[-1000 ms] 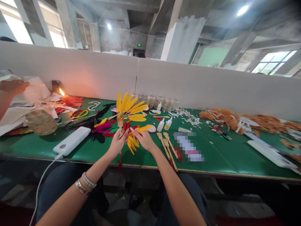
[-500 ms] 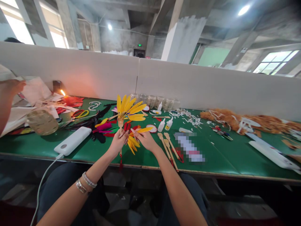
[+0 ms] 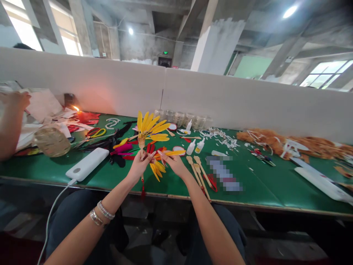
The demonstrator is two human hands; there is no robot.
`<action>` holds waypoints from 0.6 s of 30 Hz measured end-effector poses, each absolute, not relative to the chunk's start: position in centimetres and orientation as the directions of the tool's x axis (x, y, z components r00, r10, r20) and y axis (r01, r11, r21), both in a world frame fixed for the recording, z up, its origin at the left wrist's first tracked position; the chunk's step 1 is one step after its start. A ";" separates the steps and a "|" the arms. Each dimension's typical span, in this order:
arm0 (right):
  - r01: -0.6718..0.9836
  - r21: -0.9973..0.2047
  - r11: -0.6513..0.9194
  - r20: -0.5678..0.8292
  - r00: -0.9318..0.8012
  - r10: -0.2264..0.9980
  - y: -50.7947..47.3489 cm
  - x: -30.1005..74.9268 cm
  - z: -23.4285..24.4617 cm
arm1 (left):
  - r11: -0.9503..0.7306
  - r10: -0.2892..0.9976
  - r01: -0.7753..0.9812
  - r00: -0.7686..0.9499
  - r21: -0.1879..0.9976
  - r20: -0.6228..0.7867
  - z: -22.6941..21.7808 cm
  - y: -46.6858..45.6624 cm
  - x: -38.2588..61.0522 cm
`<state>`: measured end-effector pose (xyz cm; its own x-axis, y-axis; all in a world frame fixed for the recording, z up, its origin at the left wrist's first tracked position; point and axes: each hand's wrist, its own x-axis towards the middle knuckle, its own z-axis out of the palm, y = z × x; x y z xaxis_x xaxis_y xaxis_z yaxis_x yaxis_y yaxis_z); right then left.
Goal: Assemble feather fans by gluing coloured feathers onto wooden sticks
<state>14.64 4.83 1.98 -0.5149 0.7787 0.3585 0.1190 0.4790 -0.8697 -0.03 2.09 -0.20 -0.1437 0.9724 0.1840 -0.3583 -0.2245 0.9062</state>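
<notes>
My left hand (image 3: 140,162) is closed around the wooden handle of a yellow feather fan (image 3: 143,129), its feathers spread upward and to the right. A red tassel (image 3: 143,189) hangs below the handle. Between the fingertips of my right hand (image 3: 174,163) is a single yellow feather (image 3: 177,152), its tip pointing right. The fingertips of both hands nearly meet at the feather's base; whether the left fingers touch it too is unclear. Just beneath lie loose yellow feathers (image 3: 157,171) on the green tabletop.
Wooden handles (image 3: 199,169) lie to the right, near small glue bottles (image 3: 199,145). Left are a white power bank (image 3: 87,164) with a cable, a jar (image 3: 52,141), scissors (image 3: 96,132) and a small flame (image 3: 76,108). Another person's hand (image 3: 18,101) is at far left. Brown fur strips (image 3: 261,137) lie right.
The yellow feather in my right hand has moved slightly right and lies flatter. My left hand keeps the fan. At far left, the other person's hand has shifted a little.
</notes>
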 end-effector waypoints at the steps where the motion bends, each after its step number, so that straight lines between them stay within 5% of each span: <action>1: 0.116 -0.873 0.474 0.356 -0.515 0.780 4.8 14.7 2.0 | -0.219 0.973 -0.365 -0.146 0.905 0.177 -0.1 2.0 -0.1; 18: 0.144 -0.863 0.484 0.359 -0.500 0.788 4.8 15.8 2.8 | -0.198 0.980 -0.335 -0.097 0.921 0.175 0.0 1.9 -0.2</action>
<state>15.79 4.85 2.80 -0.5002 0.7882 0.3586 0.1444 0.4842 -0.8630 -0.19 1.91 0.03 -0.0973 0.9798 0.1749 -0.3347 -0.1977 0.9214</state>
